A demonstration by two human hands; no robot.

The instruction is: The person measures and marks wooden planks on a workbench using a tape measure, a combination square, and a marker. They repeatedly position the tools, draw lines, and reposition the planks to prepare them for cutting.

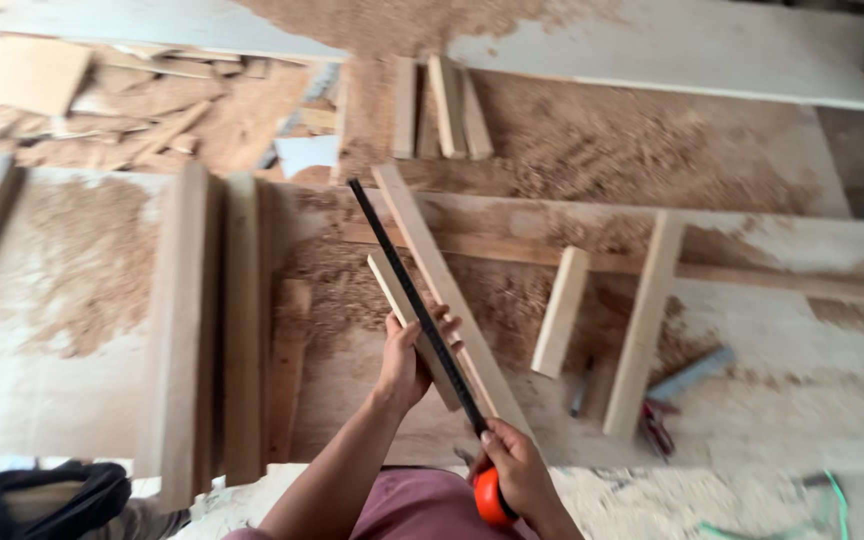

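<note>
Both hands are gripping: left hand [407, 365] holding the short wooden strip [414, 330], right hand [517, 470] closing around the orange tape measure [490, 497], its black blade [414, 300] running along the strip's long axis, away from me.

left hand [407, 362] raised, fingers curled in grip; right hand [517, 470] lower, closed, forearms bare.

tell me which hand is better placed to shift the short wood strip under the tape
Left. The left hand already grips the short wood strip, while the right hand is busy holding the orange tape measure, its dark blade stretched along the strip.
</note>
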